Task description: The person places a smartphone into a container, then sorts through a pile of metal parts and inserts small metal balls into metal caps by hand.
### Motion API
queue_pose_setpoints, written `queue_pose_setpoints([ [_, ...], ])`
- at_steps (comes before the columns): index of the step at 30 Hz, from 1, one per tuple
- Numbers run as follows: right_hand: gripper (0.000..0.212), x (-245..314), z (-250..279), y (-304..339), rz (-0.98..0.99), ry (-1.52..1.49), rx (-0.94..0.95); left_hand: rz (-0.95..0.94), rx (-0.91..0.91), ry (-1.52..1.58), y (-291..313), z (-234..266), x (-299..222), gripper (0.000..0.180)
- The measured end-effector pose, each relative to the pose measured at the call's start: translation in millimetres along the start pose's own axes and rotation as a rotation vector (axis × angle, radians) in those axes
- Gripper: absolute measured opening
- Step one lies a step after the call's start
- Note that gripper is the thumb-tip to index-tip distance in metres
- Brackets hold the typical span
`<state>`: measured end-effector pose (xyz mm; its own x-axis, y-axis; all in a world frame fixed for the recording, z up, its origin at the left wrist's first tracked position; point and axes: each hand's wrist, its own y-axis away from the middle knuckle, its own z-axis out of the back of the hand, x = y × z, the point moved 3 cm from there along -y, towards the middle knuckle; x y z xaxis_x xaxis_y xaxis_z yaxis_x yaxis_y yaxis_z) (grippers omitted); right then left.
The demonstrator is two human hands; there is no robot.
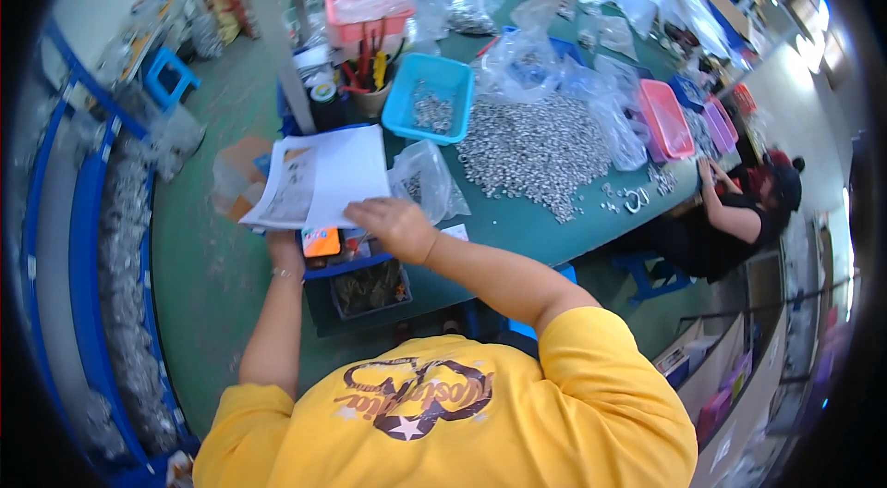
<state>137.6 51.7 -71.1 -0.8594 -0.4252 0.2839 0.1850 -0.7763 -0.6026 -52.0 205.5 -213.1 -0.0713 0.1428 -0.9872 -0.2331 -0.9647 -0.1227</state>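
A stack of white printed sheets [346, 169] is tilted over the near left corner of the table, its near left edge curling. My right hand [393, 222] grips the sheets at their near right corner, fingers bent over the edge. Just below the near left edge is my left hand [285, 250]; its fingers are hidden behind the paper. Beside it, a phone with a lit orange screen [321, 242] lies on a blue tray [351, 268]. A clear plastic bag with small metal parts [420, 181] rests right of the sheets.
A large heap of small metal rings [536, 151] covers the middle of the green table [504, 234]. Behind the sheets stand a blue bin [400, 109] and a pot of pliers [372, 102]. Pink bins [667, 121] are at right, where another person [739, 220] sits.
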Motion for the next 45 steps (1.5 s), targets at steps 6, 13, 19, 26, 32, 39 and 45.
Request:
queue_pose_setpoints([
  [6, 0.03, -2.0, -28.9, 39.0, -0.033, 0.058, 0.161, 0.613, 0.1, 0.951, 36.5, 27.3, -61.2, 0.056],
  [13, 0.032, 4.3, -11.7, 77.7, -0.206, -0.119, 0.317, 0.424, 0.146, 0.092, 29.4, 54.3, -24.8, 0.046],
  [19, 0.024, -71.8, 62.2, 234.6, -0.884, 0.05, 0.305, 0.197, 0.287, -0.251, 19.3, 35.9, -18.9, 0.036],
  [26, 0.029, -70.6, 138.3, 429.3, -1.628, 0.143, 0.313, -0.148, -0.136, -0.718, 34.8, -8.6, -92.5, 0.06],
  [32, 0.05, -95.6, 180.3, 473.5, -1.996, 0.192, 0.087, -0.616, 0.223, -0.599, 95.0, -181.9, -129.1, 0.058],
  [39, 0.06, -196.5, 199.6, 469.3, -2.154, 0.224, -0.574, -0.654, 0.952, -0.825, 169.0, -352.4, -74.0, 0.063],
  [45, 0.065, -243.5, 190.6, 452.2, -2.337, 0.418, -0.84, -0.61, 0.938, -0.989, 163.9, -392.4, -22.4, 0.061],
])
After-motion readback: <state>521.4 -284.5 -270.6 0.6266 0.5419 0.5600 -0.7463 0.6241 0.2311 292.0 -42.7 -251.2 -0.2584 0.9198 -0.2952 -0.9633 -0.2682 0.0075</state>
